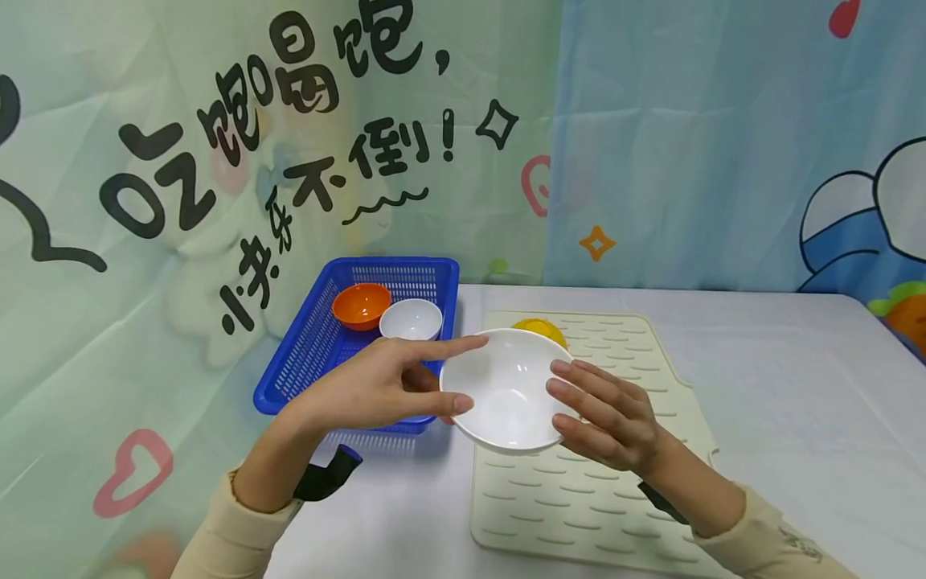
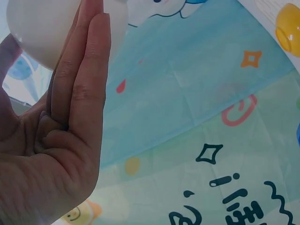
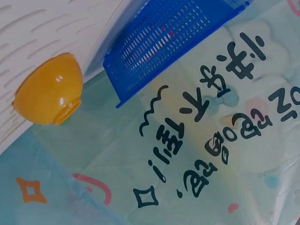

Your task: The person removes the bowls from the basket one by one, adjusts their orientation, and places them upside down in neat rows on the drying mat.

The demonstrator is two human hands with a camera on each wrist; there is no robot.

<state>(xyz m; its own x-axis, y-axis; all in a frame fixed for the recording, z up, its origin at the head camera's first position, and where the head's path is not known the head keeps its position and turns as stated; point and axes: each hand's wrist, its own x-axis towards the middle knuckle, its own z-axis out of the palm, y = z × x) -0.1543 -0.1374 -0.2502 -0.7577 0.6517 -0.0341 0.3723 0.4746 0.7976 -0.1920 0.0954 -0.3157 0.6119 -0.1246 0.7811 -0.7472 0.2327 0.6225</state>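
Note:
In the head view a white bowl point(image 1: 510, 398) is held up between both hands, tilted so its inside faces the camera. My left hand point(image 1: 383, 382) grips its left side, thumb and index finger at the rim. In the left wrist view the longer fingers of the left hand point(image 2: 77, 93) lie along the bowl's outside point(image 2: 35, 30). My right hand point(image 1: 608, 414) holds the right side, with several fingers over the rim; its thumb is hidden. Behind the held bowl, a yellow bowl point(image 1: 542, 328) rests upside down on the pale mat point(image 1: 579, 515).
A blue basket point(image 1: 289, 382) stands at the back left, holding an orange bowl point(image 1: 362, 307) and a second white bowl point(image 1: 411, 319). A white cloth point(image 1: 796, 418) covers the table. Printed curtains point(image 1: 651, 161) hang behind and to the left.

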